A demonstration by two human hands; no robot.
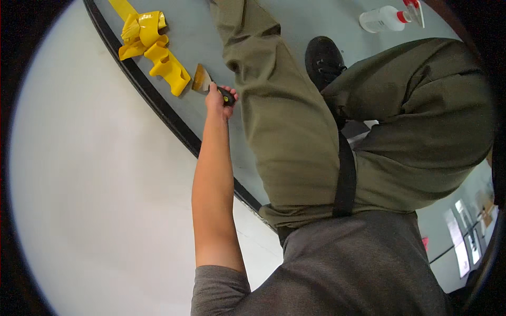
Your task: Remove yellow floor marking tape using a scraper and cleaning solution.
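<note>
My left hand (220,101) is stretched out along the wall and grips the black-and-yellow handle of a scraper (202,80). Its metal blade lies flat on the grey floor (200,31), its tip right at the end of a crumpled strip of yellow tape (153,47). The loose tape is bunched in folds beside the black baseboard (158,105). My right hand is not visible. My legs in olive trousers (284,121) are folded on the floor just right of the hand.
A white wall (95,184) fills the left side, above the baseboard. A white spray bottle with a red collar (382,18) lies on the floor at the top right. My black shoe (322,58) rests between my legs.
</note>
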